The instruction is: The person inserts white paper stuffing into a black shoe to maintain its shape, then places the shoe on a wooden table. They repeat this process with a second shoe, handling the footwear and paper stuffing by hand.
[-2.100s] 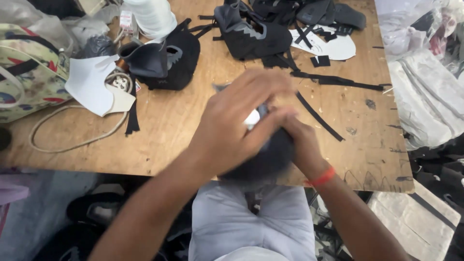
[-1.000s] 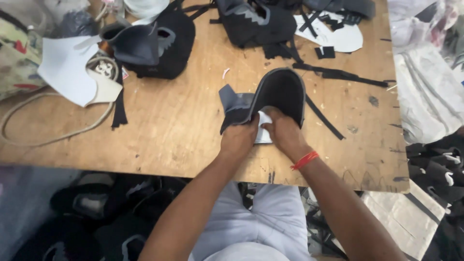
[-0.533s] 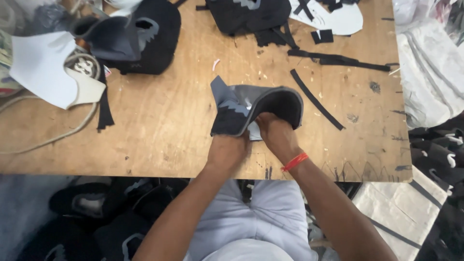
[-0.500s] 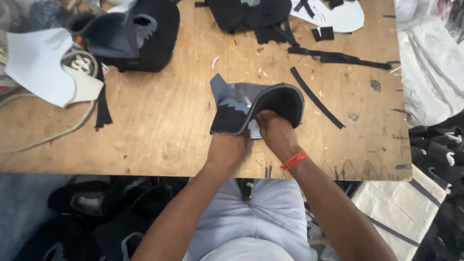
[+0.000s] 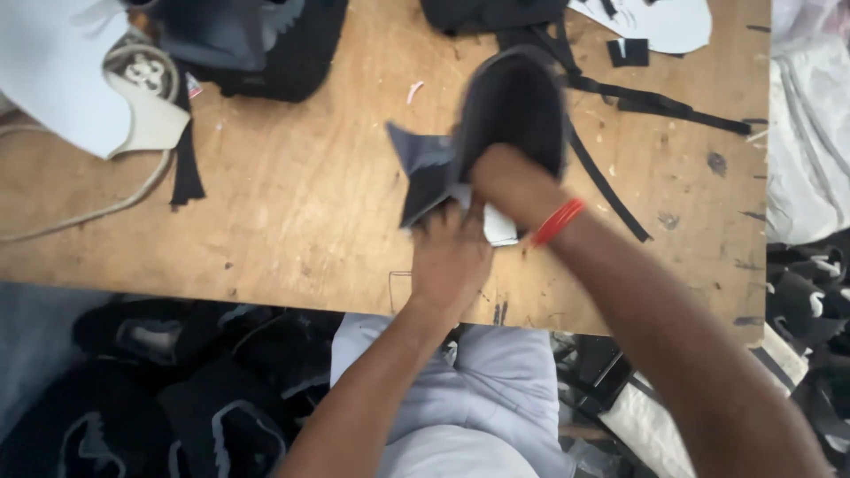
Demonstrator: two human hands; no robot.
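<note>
Both hands [image 5: 478,221] have tipped the black shoe upper [image 5: 513,106] upright; table [image 5: 292,204] unchanged.

1. Two hands: the left hand [image 5: 450,261] and the right hand [image 5: 512,181], both on one black shoe upper [image 5: 513,106].
2. One wooden surface [image 5: 301,204].
3. One red wristband [image 5: 558,221].
4. One white cut sheet [image 5: 62,80] at top left, and one more white sheet [image 5: 664,18] at top right.
5. One pale cord [image 5: 80,212].
6. One long black strip [image 5: 611,190] beside the upper.
7. One pile of dark uppers [image 5: 257,44] at the top.
</note>
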